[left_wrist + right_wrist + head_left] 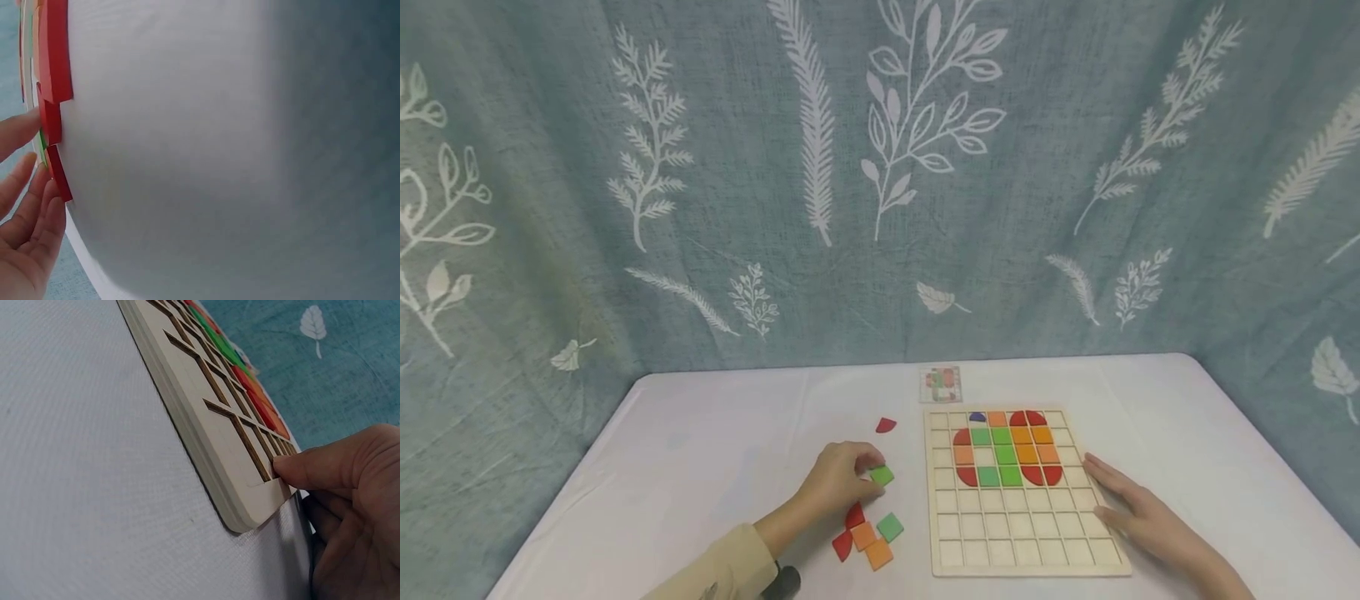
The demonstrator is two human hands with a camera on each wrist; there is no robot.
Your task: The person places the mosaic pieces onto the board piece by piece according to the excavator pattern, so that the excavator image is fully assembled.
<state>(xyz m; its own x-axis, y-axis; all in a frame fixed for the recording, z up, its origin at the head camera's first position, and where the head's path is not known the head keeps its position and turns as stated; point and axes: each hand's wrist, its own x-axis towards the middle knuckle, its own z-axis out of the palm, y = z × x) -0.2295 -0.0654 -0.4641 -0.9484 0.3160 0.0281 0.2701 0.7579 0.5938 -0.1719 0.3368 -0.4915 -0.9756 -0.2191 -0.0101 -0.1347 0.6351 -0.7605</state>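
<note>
My left hand (838, 475) pinches a green square tile (882, 475) between thumb and fingers, left of the wooden grid board (1030, 572). Just below that hand lie loose tiles: red quarter-rounds (842, 546), an orange square (878, 553), a lighter orange square (864, 535) and a teal-green square (891, 527). In the left wrist view, red tiles (56, 56) partly hide the pinched tile. My right hand (1153, 521) rests along the board's right edge, its thumb touching the rim in the right wrist view. Red, orange and green tiles (1004, 454) fill several upper cells.
A small pattern card (941, 384) lies behind the board. One red quarter-round tile (886, 425) sits apart, beyond the left hand. A blue rounded piece (977, 417) is in the board's top row. A patterned curtain (850, 292) hangs behind the white table (700, 467).
</note>
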